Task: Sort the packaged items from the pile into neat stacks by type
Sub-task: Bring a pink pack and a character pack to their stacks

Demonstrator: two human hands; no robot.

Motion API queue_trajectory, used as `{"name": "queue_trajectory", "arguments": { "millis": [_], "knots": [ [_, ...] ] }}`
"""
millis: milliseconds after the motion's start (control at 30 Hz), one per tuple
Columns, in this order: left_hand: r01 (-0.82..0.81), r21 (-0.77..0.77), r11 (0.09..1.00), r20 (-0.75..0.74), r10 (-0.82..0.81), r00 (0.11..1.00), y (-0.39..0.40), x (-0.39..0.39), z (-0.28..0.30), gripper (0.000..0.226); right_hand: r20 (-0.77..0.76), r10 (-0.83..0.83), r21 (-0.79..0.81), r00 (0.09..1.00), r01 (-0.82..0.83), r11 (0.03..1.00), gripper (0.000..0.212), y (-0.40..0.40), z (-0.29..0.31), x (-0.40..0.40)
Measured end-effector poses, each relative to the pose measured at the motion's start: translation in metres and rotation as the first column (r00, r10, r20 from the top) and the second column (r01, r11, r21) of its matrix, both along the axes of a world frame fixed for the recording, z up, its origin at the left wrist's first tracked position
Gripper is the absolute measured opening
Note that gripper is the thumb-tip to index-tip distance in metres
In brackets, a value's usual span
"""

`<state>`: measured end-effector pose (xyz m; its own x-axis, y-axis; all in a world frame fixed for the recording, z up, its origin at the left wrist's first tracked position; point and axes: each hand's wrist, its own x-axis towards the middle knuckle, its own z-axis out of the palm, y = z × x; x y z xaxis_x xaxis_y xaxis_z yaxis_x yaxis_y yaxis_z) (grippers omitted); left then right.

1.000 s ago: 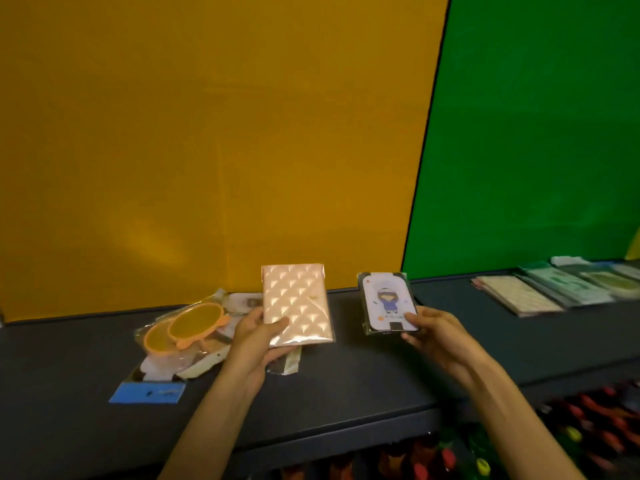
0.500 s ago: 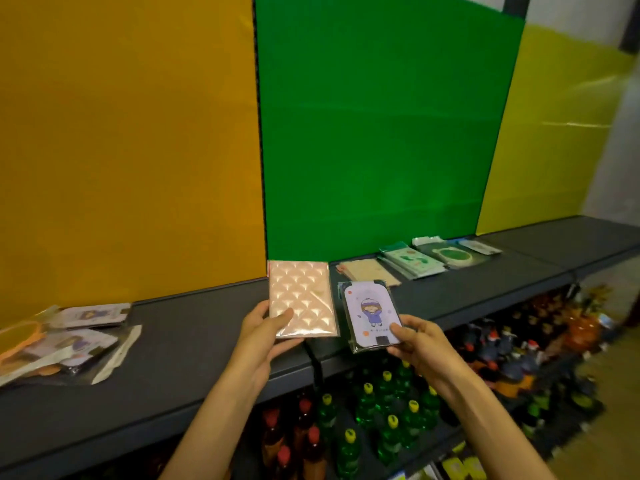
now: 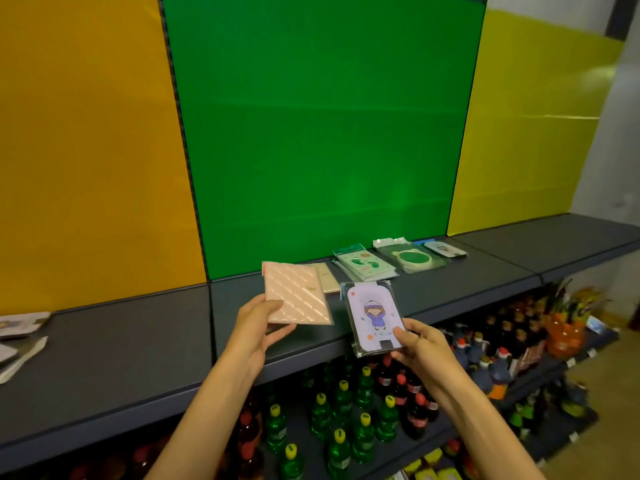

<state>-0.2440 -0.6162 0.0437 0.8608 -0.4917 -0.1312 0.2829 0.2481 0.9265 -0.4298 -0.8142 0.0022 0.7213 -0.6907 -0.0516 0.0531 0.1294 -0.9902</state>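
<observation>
My left hand [image 3: 258,325] grips a pink quilted packet [image 3: 296,294] by its near left corner, above the grey shelf [image 3: 138,341]. My right hand [image 3: 417,344] pinches the lower edge of a clear-wrapped card with a cartoon figure [image 3: 374,315], held just off the shelf's front edge. Sorted stacks lie at the back of the shelf: a beige stack [image 3: 327,277] partly hidden behind the pink packet, a light green stack [image 3: 365,265], a dark green stack with a round shape [image 3: 410,258], and a small packet [image 3: 445,248] at the far right.
The leftover pile [image 3: 19,336] shows at the far left edge of the shelf. Orange, green and yellow panels back the shelf. Below it, lower shelves hold several green and dark bottles [image 3: 346,417] and orange goods [image 3: 564,334].
The view swung right along the shelf, so the pile slid to the left edge and the stacks came closer. Both hands carried their packets rightward; the pink packet now hangs near the beige stack.
</observation>
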Motion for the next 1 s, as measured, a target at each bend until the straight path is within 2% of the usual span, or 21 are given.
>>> {"name": "queue_trajectory", "arguments": {
  "millis": [200,367,600,667,733,767,900,1000],
  "knots": [
    [-0.040,0.023,0.999,-0.157,0.043,0.987,-0.060,0.033,-0.005,0.009,0.007,-0.047,-0.033,0.999,0.047,0.998,0.016,-0.064,-0.006,0.020],
    [-0.100,0.122,0.987,-0.109,0.113,0.988,-0.102,0.067,-0.012,0.014,-0.026,-0.026,-0.033,0.999,0.025,0.999,0.014,-0.124,-0.004,0.049],
    [-0.277,0.256,0.926,0.011,0.284,0.959,-0.145,0.107,-0.036,0.023,-0.053,0.075,-0.071,0.996,-0.078,0.994,0.012,-0.185,0.012,0.101],
    [-0.401,0.424,0.812,0.223,0.335,0.915,-0.150,0.116,-0.043,0.018,-0.051,0.104,-0.070,0.993,-0.108,0.992,0.013,-0.198,0.014,0.110],
    [-0.513,0.595,0.618,0.436,0.287,0.853,-0.152,0.116,-0.043,0.025,-0.054,0.132,-0.075,0.990,-0.136,0.988,0.014,-0.210,0.014,0.116],
    [-0.539,0.646,0.540,0.493,0.244,0.835,-0.152,0.113,-0.041,0.029,-0.054,0.146,-0.075,0.988,-0.150,0.986,0.014,-0.215,0.014,0.119],
    [-0.584,0.754,0.300,0.600,0.045,0.799,-0.162,0.107,-0.031,0.028,-0.040,0.178,-0.056,0.983,-0.180,0.982,0.012,-0.241,0.016,0.123],
    [-0.698,0.696,0.171,0.717,-0.100,0.690,-0.176,0.106,-0.026,0.021,-0.021,0.196,-0.036,0.980,-0.197,0.980,0.010,-0.265,0.017,0.125]
  ]
}}
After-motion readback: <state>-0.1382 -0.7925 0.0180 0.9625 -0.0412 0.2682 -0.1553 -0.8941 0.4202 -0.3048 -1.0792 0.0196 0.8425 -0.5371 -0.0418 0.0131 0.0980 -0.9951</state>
